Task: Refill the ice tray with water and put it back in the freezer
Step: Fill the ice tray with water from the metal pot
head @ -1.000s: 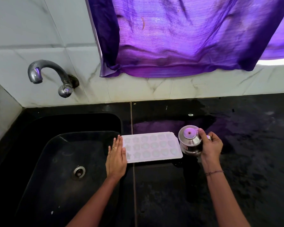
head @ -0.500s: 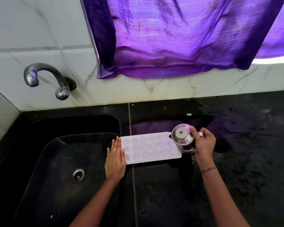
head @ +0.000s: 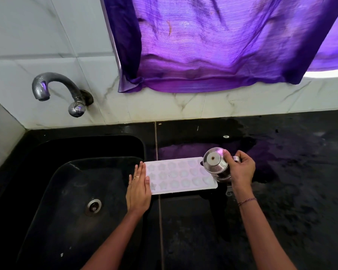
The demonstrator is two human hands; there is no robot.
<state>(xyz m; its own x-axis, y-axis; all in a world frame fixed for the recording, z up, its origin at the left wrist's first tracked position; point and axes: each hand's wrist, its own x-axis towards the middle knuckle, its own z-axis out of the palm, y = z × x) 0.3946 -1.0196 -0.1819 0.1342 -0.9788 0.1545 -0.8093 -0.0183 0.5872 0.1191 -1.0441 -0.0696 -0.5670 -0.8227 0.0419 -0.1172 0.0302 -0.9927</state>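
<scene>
1. The ice tray (head: pixel 180 175) lies flat on the black desk (head: pixel 281 211), just beside the right rim of the sink (head: pixel 105 145). The freezer is not in view.
2. The left hand (head: pixel 139 189) is laid on the tray's left end with its fingers straight and together. It holds nothing and appears only to press the tray down. This pressure is judged necessary so that the light tray is not shifted during filling.
3. The right hand (head: pixel 241 170) is curled round a small steel vessel (head: pixel 216 166). The vessel is tilted over the tray's right end, with its base turned towards the camera.
4. The step in hand is judged to be the pouring of water into the cells.
5. The tilt should be increased slowly so that a thin stream is obtained. The vessel should be moved along one row at a time.
6. Each cell should be filled just short of its rim, so that nothing is spilled when the tray is carried.
7. Three rows of shaped cells are seen in the tray. It cannot be told whether water is in them, and no stream is visible.
8. The vessel's mouth faces away, so its contents are hidden.
9. Only the drain (head: pixel 94 206) is seen in the sink basin. No water is seen at the tap (head: pixel 57 84).
</scene>
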